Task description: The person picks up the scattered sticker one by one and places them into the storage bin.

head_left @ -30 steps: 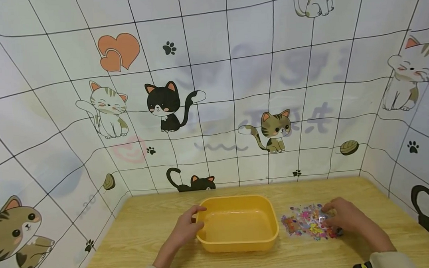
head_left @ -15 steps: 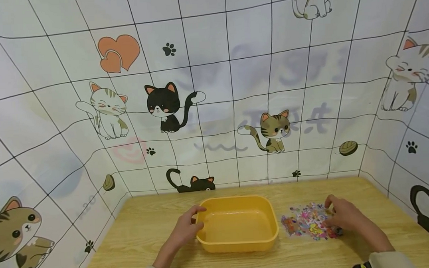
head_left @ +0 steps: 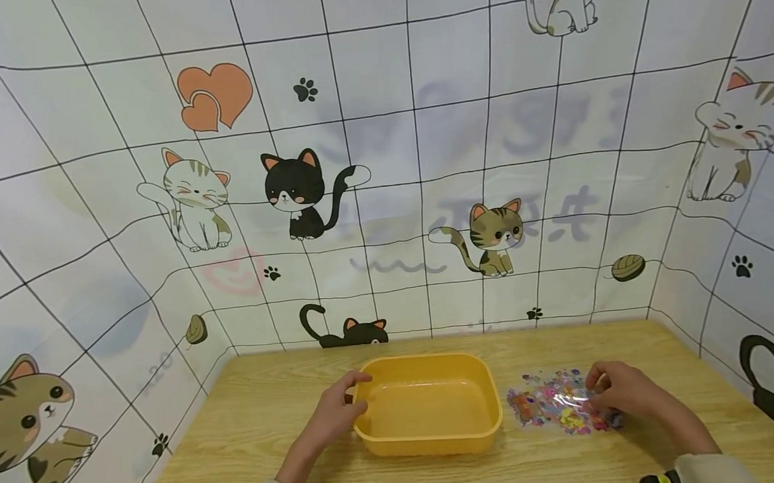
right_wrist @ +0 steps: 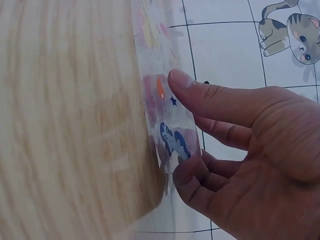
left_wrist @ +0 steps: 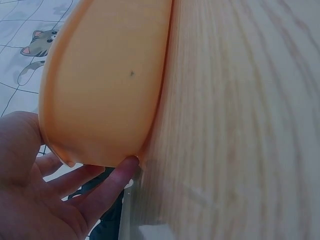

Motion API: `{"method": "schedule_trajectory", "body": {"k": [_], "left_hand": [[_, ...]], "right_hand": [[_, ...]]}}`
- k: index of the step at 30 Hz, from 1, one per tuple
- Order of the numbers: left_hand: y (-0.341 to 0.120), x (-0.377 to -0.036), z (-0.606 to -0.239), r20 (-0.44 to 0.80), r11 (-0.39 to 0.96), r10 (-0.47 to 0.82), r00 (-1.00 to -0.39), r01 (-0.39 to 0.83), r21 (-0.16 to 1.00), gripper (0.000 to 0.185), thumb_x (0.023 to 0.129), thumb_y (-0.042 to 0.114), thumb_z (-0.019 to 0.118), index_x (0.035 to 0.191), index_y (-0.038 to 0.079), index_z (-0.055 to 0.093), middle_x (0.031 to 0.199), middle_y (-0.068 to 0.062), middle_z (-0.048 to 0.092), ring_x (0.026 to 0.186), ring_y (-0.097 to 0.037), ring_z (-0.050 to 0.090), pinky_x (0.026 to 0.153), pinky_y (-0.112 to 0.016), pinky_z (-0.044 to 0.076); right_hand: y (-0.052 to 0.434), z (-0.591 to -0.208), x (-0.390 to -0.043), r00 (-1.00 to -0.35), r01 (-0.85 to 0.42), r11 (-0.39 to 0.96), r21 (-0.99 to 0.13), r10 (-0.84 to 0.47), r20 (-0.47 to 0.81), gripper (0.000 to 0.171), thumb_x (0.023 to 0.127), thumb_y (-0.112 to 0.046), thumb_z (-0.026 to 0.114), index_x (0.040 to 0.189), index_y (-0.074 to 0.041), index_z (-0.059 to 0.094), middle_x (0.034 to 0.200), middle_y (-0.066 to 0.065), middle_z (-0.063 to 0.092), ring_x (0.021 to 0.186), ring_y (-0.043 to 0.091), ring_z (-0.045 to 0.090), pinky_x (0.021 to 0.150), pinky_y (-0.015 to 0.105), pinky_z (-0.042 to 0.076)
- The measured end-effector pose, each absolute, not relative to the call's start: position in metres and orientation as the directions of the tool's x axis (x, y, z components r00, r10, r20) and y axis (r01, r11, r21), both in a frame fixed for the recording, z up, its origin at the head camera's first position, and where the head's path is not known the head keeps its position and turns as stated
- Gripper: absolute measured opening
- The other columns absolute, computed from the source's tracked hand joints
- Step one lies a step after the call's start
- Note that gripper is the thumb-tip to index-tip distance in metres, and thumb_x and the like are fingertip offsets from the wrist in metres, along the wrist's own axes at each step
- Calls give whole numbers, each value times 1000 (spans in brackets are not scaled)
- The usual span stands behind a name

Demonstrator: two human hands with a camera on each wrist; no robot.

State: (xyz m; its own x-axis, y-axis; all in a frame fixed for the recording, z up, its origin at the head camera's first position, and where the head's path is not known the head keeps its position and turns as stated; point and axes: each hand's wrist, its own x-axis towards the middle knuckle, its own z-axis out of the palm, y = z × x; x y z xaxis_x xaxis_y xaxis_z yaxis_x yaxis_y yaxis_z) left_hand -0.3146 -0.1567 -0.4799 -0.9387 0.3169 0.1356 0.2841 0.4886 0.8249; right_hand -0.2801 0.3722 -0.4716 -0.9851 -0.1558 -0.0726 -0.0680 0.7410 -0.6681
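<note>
A yellow plastic basin (head_left: 428,445) stands on the table in the head view, with nothing in it. My left hand (head_left: 334,411) holds its left end, fingertips at the rim; the left wrist view shows the fingers against the basin's (left_wrist: 115,75) outer wall. To the right lies a flat clear plastic packet (head_left: 565,403) of colourful stickers. My right hand (head_left: 627,391) grips its right side with curled fingers. In the right wrist view the thumb and little finger of my right hand (right_wrist: 235,140) touch the packet (right_wrist: 167,115); the other fingertips are partly hidden.
The wood-grain table (head_left: 251,391) reaches back to a white gridded wall covering (head_left: 383,162) printed with cats. The same covering rises at the left and right sides. A black and yellow band (head_left: 658,481) sits at the right sleeve.
My right fingers have drawn closer together on the packet, and the glare on its plastic has shifted. The packet's right side has moved slightly. My left hand and the basin stay put.
</note>
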Motion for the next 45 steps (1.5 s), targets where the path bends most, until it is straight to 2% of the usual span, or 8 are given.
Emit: {"method": "schedule_trajectory", "body": {"k": [6, 11, 16, 23, 29, 35, 40, 45], "left_hand": [[-157, -314, -479, 136, 493, 310, -941, 282, 823, 44, 89, 4, 64, 133, 7, 62, 150, -28, 50, 94, -26, 67, 67, -26, 54], [-157, -314, -479, 138, 499, 308, -941, 284, 819, 44, 89, 4, 64, 133, 7, 62, 149, -27, 51, 94, -27, 65, 67, -27, 53], [-157, -315, -480, 144, 497, 308, -940, 288, 819, 44, 90, 4, 64, 134, 7, 62, 151, -27, 50, 93, -26, 65, 65, -26, 52], [-157, -316, -479, 146, 496, 307, -940, 289, 819, 45, 89, 5, 64, 134, 6, 62, 149, -26, 51, 93, -26, 65, 67, -27, 53], [-157, -316, -479, 150, 491, 311, -939, 294, 820, 44, 90, 4, 63, 134, 6, 61, 147, -28, 52, 94, -26, 66, 67, -26, 54], [-156, -315, -480, 156, 476, 306, -939, 293, 829, 44, 90, 2, 62, 134, 5, 61, 147, -30, 51, 94, -26, 67, 65, -26, 54], [-156, -314, -482, 163, 476, 301, -940, 296, 828, 44, 90, 1, 62, 134, 3, 61, 146, -32, 51, 95, -28, 68, 65, -27, 56], [-155, -314, -482, 159, 486, 291, -943, 289, 824, 45, 90, 1, 62, 134, 3, 61, 148, -31, 50, 91, -26, 67, 63, -26, 54]], "right_hand": [[376, -473, -283, -981, -39, 667, -744, -168, -99, 25, 89, -11, 78, 97, 5, 60, 81, 3, 59, 72, 14, 53, 62, 27, 47], [376, -474, -286, -991, 9, 677, -736, -90, -94, 30, 90, -13, 78, 104, 10, 66, 94, 8, 67, 82, 16, 56, 66, 27, 49], [374, -470, -287, -993, 92, 656, -749, 4, -118, 30, 93, -14, 73, 113, 10, 71, 100, 8, 70, 81, 17, 55, 63, 28, 48], [375, -467, -286, -984, 159, 568, -808, 29, -173, 33, 96, -4, 65, 124, 14, 64, 106, 13, 71, 82, 18, 64, 68, 33, 59], [378, -462, -284, -990, 132, 553, -823, 24, -142, 35, 95, -2, 61, 127, 13, 62, 115, 19, 69, 86, 17, 62, 70, 33, 58], [383, -456, -281, -996, 79, 542, -836, 2, -93, 37, 101, -7, 59, 131, 13, 60, 124, 23, 69, 90, 11, 66, 75, 32, 59], [385, -449, -277, -999, 39, 497, -867, -7, -49, 39, 101, -9, 59, 133, 14, 59, 121, 16, 72, 87, 7, 69, 75, 31, 60], [381, -443, -272, -1000, 1, 456, -890, -6, -4, 38, 100, -6, 61, 131, 16, 59, 114, 8, 75, 85, 11, 71, 74, 32, 61]]}}
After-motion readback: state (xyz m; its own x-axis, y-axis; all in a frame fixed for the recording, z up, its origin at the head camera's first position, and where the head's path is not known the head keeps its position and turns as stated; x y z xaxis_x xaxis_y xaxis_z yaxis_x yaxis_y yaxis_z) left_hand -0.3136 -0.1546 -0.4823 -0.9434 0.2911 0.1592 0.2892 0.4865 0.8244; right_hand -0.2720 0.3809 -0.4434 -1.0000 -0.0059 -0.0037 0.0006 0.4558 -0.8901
